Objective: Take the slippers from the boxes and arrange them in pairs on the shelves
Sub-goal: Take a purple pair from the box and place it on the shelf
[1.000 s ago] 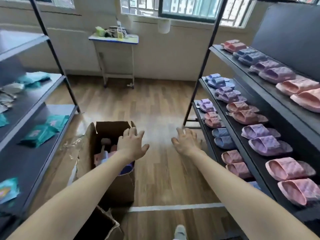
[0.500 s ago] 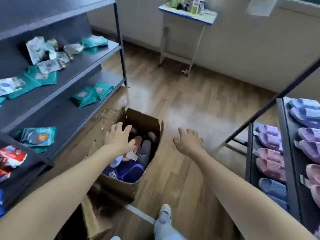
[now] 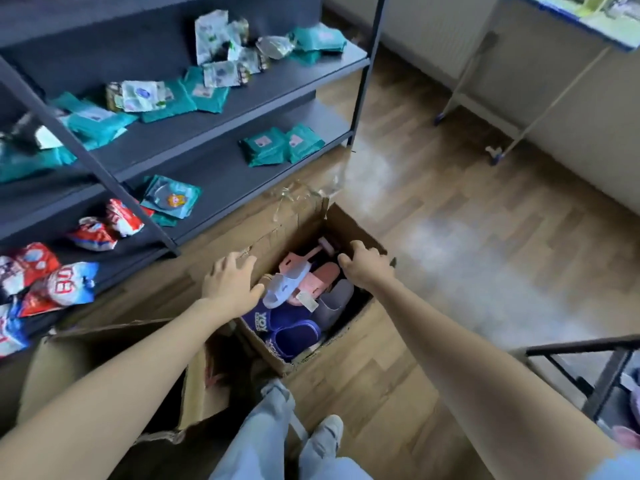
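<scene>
An open cardboard box (image 3: 358, 315) stands on the wooden floor and holds several slippers: a pale blue one (image 3: 285, 287), a pink one (image 3: 320, 278), a grey one (image 3: 334, 301) and dark purple ones (image 3: 287, 332). My left hand (image 3: 232, 285) hovers over the box's left side with fingers spread, holding nothing. My right hand (image 3: 365, 268) reaches over the box's far right part with fingers bent downward; I see nothing in its grasp. The slipper shelf (image 3: 585, 351) shows only at the lower right corner.
A dark shelf unit (image 3: 225, 126) on the left carries teal, white and red packets. A second cardboard box (image 3: 194, 393) stands open at the lower left. A small table's legs (image 3: 498, 98) stand at the far right. My legs and shoes (image 3: 325, 434) are below the box.
My view has swung left and down from the slipper shelves toward the box. Both hands have come over the open box, the right one moving in from the floor side.
</scene>
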